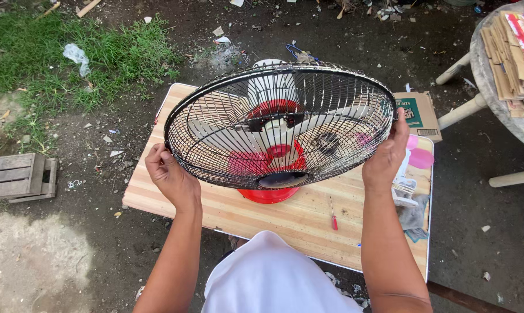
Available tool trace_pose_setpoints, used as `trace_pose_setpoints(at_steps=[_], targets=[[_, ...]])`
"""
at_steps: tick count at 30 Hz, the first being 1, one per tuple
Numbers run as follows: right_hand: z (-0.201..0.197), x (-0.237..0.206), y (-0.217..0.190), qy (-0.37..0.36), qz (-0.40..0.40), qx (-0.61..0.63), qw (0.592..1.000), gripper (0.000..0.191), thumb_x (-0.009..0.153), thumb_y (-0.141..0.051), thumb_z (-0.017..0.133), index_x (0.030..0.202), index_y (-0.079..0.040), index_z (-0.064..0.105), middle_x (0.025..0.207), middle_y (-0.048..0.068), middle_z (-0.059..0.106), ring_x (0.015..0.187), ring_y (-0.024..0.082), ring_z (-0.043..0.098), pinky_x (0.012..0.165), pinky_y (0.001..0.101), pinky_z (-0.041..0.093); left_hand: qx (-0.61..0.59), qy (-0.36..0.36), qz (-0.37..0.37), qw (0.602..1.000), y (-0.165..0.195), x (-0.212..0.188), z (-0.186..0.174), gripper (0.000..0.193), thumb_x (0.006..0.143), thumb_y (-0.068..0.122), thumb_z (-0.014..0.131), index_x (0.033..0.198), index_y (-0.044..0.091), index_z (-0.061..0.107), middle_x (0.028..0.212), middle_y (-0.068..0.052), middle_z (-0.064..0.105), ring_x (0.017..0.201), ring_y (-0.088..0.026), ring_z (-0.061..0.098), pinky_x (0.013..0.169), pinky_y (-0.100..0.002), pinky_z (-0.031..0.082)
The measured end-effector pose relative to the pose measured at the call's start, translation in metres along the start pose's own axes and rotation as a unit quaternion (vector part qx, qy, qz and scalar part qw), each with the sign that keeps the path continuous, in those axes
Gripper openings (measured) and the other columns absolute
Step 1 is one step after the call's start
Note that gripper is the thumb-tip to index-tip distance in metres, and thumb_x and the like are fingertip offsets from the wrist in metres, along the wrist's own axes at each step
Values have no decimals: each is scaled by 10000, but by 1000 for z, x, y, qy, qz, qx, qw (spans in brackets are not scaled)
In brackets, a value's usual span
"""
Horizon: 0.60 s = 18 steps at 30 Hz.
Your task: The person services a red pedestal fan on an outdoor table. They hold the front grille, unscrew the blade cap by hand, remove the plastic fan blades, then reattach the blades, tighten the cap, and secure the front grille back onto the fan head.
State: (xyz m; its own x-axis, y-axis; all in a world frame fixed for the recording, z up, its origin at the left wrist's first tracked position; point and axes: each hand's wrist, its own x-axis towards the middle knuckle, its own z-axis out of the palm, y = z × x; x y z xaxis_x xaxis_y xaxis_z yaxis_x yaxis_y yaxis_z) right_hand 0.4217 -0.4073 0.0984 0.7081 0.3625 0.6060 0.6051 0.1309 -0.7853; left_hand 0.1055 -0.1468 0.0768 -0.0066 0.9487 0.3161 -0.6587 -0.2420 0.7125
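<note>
A person's left hand (170,175) and right hand (387,155) curl their fingers around opposite rims of a round black wire fan guard (279,124), held above a red-based fan (270,194) on a striped wooden tabletop (297,223), a small red screwdriver (333,219) nearby.

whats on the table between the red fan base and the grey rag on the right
A small red-handled screwdriver lies on the wooden table between the red fan base and the grey rag, seen in the head view.

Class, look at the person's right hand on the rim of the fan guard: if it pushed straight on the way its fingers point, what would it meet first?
The right hand points up and away along the black fan guard rim. Beyond the fingertips, probably the cardboard box at the table's far corner, though depth is unclear.
</note>
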Motion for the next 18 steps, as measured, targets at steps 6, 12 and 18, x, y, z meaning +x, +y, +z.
trace_pose_setpoints(at_steps=[6,12,18], targets=[[-4,9,21,-9,-27,31,999,937,1028,-744,479,1579,6,367,1463,119,511,1357,214,504,1216,369,398,166,1,70,984,-7,-1,3,135,1129,173,563,1154,42,582,1279,-56,517,1155,-136,517,1081,-297,423],[-4,13,33,-31,-49,-7,998,1050,976,-818,555,1586,2,317,1472,109,413,1366,209,436,1215,354,344,310,14,117,943,-13,16,20,156,1137,161,507,1164,28,585,1322,-89,540,1233,-183,524,1117,-318,416],[7,10,16,16,-80,-56,995,1143,939,-815,635,1635,17,278,1575,133,359,1566,269,372,1309,413,276,297,-14,126,946,-1,9,37,353,1127,187,435,1416,-5,496,1473,-129,532,1340,-239,532,1183,-370,399]])
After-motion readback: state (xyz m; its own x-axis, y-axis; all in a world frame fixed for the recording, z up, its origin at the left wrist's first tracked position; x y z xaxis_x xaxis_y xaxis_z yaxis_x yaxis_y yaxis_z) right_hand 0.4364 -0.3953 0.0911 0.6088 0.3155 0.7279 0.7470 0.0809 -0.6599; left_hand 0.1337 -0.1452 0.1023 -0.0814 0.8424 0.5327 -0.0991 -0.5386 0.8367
